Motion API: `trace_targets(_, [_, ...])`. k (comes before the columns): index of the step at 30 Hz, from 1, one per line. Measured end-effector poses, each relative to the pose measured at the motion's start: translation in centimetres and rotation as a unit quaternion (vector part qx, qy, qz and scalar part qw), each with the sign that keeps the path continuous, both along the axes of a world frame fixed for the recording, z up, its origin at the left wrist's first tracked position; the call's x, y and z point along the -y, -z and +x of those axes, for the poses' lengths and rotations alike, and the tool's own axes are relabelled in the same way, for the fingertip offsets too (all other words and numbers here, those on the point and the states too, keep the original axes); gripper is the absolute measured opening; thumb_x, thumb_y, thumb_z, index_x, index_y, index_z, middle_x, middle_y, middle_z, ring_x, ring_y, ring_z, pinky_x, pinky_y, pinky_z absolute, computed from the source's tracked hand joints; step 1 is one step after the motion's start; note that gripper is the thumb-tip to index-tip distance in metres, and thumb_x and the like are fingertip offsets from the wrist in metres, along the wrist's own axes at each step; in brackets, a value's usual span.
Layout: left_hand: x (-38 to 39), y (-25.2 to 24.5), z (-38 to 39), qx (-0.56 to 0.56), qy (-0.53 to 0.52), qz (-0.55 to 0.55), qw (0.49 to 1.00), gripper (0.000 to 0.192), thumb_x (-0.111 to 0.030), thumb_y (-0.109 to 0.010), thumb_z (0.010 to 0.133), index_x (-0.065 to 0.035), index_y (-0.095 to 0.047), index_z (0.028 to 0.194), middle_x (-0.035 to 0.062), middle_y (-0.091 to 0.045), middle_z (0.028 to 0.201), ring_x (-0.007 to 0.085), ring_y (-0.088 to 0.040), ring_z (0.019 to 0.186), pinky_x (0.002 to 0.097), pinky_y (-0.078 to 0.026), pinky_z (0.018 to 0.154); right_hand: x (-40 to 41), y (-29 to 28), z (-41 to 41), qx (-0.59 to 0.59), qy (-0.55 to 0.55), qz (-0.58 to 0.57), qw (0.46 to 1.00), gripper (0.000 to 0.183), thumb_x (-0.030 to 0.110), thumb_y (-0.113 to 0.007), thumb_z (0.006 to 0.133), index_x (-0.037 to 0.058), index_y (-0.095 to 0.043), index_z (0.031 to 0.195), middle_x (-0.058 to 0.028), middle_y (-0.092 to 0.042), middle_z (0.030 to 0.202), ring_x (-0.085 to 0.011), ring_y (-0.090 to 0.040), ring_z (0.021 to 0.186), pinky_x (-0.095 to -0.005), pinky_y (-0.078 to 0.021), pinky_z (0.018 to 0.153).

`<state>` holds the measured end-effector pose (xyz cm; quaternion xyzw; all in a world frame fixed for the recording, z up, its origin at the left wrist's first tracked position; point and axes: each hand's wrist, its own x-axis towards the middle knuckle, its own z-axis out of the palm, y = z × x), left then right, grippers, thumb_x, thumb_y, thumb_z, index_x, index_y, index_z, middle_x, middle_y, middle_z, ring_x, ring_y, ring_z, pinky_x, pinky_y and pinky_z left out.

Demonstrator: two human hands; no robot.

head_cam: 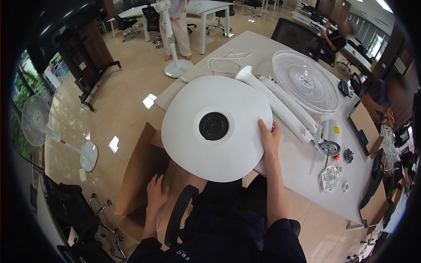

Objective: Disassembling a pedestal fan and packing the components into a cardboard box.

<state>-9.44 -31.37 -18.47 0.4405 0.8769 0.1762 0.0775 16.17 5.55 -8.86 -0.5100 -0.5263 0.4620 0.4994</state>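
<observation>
A round white fan base with a black centre disc spans the middle of the view, partly over the table's edge. My right hand grips its right rim, thumb on top. At the lower left, my left hand is held with fingers apart at an open cardboard box, holding nothing. Beyond the base, on the table, lie a white fan stand column and a round fan grille. The motor housing, a white plastic guard part and a black knob lie to the right.
A white cable lies at the table's far end. Standing fans are on the floor at left and beyond the table, where a person stands. Office chairs are at lower left. Other people and cardboard boxes are at right.
</observation>
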Motion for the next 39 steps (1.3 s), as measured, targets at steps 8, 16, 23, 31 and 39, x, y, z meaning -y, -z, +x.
trace_targets(8, [-14.0,-4.4,5.2,0.726,-0.095,0.411,0.544,0.057,-0.035,-0.054,0.095,0.0004,-0.042,0.138,0.0119,-0.055,0.132,0.0272,-0.052,0.125,0.0400,-0.042,0.103,0.1,0.7,0.3,0.054,0.007,0.027,0.998,0.052,0.030,-0.073,0.083,-0.0093,-0.059,0.114,-0.0206,-0.066,0.102,-0.0281,-0.064,0.092,-0.0368,-0.0506,0.081])
trace_targets(16, [-14.4,-6.3,5.0,0.637,-0.148,0.461,0.600,0.054,-0.033,-0.058,0.091,0.0004,-0.049,0.133,0.0110,-0.060,0.123,0.0254,-0.057,0.116,0.0393,-0.047,0.097,-0.4,-1.8,3.4,0.353,0.038,0.330,0.875,0.046,0.013,-0.071,0.077,0.0002,-0.058,0.119,-0.0200,-0.055,0.118,-0.0376,-0.053,0.106,-0.0445,-0.0449,0.090])
trace_targets(23, [-14.8,-7.1,5.8,0.639,-0.164,0.461,0.593,0.056,-0.033,-0.058,0.091,0.0011,-0.047,0.133,0.0124,-0.058,0.125,0.0257,-0.056,0.117,0.0395,-0.047,0.097,-5.3,-3.5,5.8,0.501,-0.005,0.306,0.810,0.065,0.010,-0.073,0.068,0.0035,-0.049,0.128,-0.0165,-0.051,0.125,-0.0357,-0.049,0.116,-0.0466,-0.0430,0.093])
trace_targets(31, [-16.3,-8.1,6.5,0.640,-0.198,0.489,0.559,0.057,-0.033,-0.057,0.090,0.0012,-0.046,0.135,0.0129,-0.056,0.127,0.0263,-0.055,0.117,0.0393,-0.046,0.098,-7.9,-2.3,4.7,0.629,-0.025,0.335,0.701,0.056,0.012,-0.075,0.066,-0.0004,-0.050,0.116,-0.0150,-0.056,0.108,-0.0298,-0.060,0.101,-0.0437,-0.0475,0.082])
trace_targets(39, [-17.6,-7.4,4.9,0.653,-0.187,0.508,0.529,0.059,-0.026,-0.060,0.088,0.0043,-0.043,0.136,0.0144,-0.056,0.125,0.0271,-0.056,0.116,0.0391,-0.046,0.097,-9.2,-5.3,5.0,0.589,-0.079,0.343,0.727,0.054,0.015,-0.076,0.066,-0.0020,-0.050,0.110,-0.0146,-0.056,0.105,-0.0319,-0.062,0.094,-0.0416,-0.0556,0.074])
